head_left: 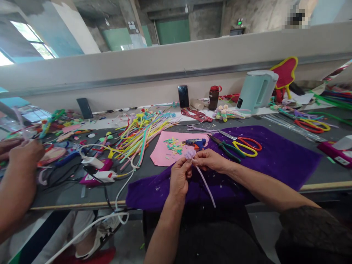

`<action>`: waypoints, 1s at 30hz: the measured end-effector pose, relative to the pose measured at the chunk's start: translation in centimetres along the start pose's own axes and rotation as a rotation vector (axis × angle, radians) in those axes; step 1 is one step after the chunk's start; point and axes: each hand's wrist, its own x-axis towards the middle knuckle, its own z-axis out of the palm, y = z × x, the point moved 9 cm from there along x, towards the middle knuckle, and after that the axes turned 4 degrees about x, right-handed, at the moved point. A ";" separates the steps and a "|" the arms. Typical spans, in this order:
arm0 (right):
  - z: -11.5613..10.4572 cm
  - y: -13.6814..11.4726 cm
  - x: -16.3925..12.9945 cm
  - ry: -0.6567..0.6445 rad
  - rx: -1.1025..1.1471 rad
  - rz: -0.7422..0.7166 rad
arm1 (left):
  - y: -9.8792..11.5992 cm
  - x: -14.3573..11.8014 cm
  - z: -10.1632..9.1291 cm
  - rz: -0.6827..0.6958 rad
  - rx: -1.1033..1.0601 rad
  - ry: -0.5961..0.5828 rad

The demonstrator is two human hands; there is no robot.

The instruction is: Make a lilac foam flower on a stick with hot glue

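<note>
Between my two hands is a pale lilac pipe-cleaner flower (189, 154), its long fuzzy stem (206, 187) hanging down to the right. My left hand (180, 172) pinches the flower from below. Fingers of my right hand (210, 160) close on it from the right, near where the stem begins. Just behind sits a blue glue gun (198, 143) on a pink sheet (159, 152) with small green and yellow snippets (174, 146). To the right lie dark green pliers (227, 148) and scissors (244, 145) with red and yellow handles, on a purple cloth (280, 154).
A bundle of coloured pipe cleaners (148, 132) lies left of the pink sheet. Purple power strips (96, 174) and a white cable (121, 194) are at the left edge. Behind stand a kettle (254, 91), a bottle (213, 99) and a phone (183, 96). A co-worker's hands (26, 152) work far left.
</note>
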 end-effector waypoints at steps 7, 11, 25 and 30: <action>0.1 0.6 -0.1 -0.031 0.013 0.053 | -0.3 -0.3 0.5 -0.034 -0.052 -0.071; 0.2 0.9 0.0 -0.029 0.020 0.077 | -0.4 -0.4 0.6 -0.059 -0.061 -0.080; 1.6 -0.3 -0.3 -0.126 -0.122 0.063 | -0.4 0.5 -0.5 -0.110 -0.231 0.016; 2.4 -0.6 -2.2 -0.223 -0.370 0.054 | 1.6 1.3 -1.2 -0.050 -0.478 -0.066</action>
